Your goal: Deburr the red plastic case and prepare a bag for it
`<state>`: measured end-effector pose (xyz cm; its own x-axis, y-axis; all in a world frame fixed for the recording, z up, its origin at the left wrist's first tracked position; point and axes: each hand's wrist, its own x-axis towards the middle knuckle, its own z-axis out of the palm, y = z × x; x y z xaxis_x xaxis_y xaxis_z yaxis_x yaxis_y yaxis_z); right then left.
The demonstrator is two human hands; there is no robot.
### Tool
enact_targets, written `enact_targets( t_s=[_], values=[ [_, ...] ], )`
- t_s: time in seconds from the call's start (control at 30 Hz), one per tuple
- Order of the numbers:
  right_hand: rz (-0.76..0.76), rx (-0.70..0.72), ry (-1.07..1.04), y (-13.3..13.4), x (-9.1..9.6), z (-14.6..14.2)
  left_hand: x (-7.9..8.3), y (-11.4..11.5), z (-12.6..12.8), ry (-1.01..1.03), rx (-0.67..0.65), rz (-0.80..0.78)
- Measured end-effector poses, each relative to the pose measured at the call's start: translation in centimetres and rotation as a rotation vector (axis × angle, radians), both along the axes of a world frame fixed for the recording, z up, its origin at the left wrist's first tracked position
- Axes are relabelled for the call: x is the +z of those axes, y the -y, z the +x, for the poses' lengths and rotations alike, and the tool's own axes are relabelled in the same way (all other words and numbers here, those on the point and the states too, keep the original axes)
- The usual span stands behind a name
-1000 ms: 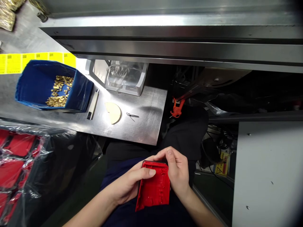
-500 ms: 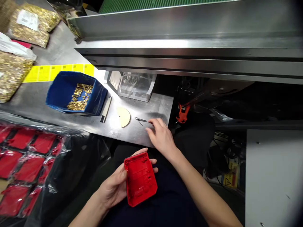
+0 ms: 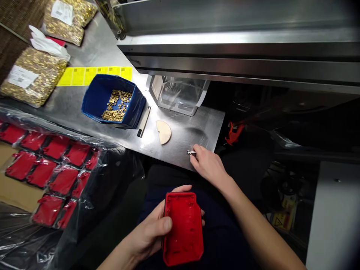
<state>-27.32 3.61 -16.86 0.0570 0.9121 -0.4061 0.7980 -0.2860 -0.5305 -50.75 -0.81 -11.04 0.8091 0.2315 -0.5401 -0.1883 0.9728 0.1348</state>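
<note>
My left hand [image 3: 153, 228] grips a red plastic housing shell [image 3: 184, 228] over my lap, with its hollow ribbed side facing up and my thumb over its left rim. My right hand [image 3: 209, 165] is at the front edge of the metal table [image 3: 180, 150], thumb and fingertips pinched on a small metal nail clipper [image 3: 191, 152]. Only the clipper's tip shows past my fingers. Left of it lies a cream half-round disc [image 3: 164, 132], and beyond that a white-handled cutter [image 3: 144, 122] with a dark end.
A blue bin [image 3: 95, 97] holds small brass-coloured parts. Behind the disc stands a clear-fronted tray [image 3: 180, 107]. Bags of brass parts [image 3: 42, 75] and yellow labels [image 3: 78, 76] lie left. A plastic-lined box [image 3: 95, 180] holds several red shells. A metal beam [image 3: 239, 63] overhangs the table.
My right hand has closed on the nail clipper, which lay on the table before. The red shell has turned more upright in my left hand. The whole view has shifted.
</note>
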Motion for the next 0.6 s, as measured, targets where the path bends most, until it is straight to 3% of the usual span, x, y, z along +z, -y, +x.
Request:
enact_targets(
  t_s=[0.17, 0.3, 0.43, 0.6],
  values=[
    [0.055, -0.183, -0.418, 4.5, 6.1, 0.8, 0.4, -0.4, 0.5, -0.102, -0.076, 0.077],
    [0.103, -0.090, -0.491, 7.6, 10.2, -0.6, 0.9, -0.7, 1.3, -0.111, -0.113, 0.153],
    [0.202, -0.022, -0.428, 8.9, 10.4, -2.4, 1.3, -0.7, 2.1, -0.098, -0.138, 0.186],
    [0.218, -0.035, -0.384, 8.9, 9.8, -3.1, 1.9, -0.6, 2.5, -0.120, -0.157, 0.220]
  ],
)
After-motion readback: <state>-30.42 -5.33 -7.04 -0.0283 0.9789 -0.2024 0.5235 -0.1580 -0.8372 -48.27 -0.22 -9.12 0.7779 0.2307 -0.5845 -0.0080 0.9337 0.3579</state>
